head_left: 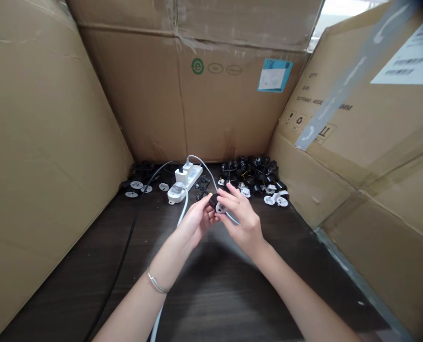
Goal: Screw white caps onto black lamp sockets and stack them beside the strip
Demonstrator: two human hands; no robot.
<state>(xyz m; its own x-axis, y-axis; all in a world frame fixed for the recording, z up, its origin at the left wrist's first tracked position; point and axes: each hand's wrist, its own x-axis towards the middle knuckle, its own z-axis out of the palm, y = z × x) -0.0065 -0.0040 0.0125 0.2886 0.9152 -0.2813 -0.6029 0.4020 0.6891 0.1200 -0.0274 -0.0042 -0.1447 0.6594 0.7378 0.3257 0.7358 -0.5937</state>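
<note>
Both hands meet at the middle of the dark table. My left hand (197, 221) and my right hand (242, 218) grip a small black plug piece with a round white face (216, 204). Behind them lies a white power strip (189, 176) with white plugs in its sockets. A pale grey cable (182, 213) runs from it down past my left wrist. Right of my hands is a heap of black plug parts (250, 174) with white round discs (275, 199) at its front edge. Several more discs (136, 185) and black parts lie left of the strip.
Cardboard box walls (51, 142) stand at the left, back and right, forming a booth around the dark wooden tabletop (211, 304). A black cable (126, 251) runs across the table's left side. Printed labels mark the back and right walls.
</note>
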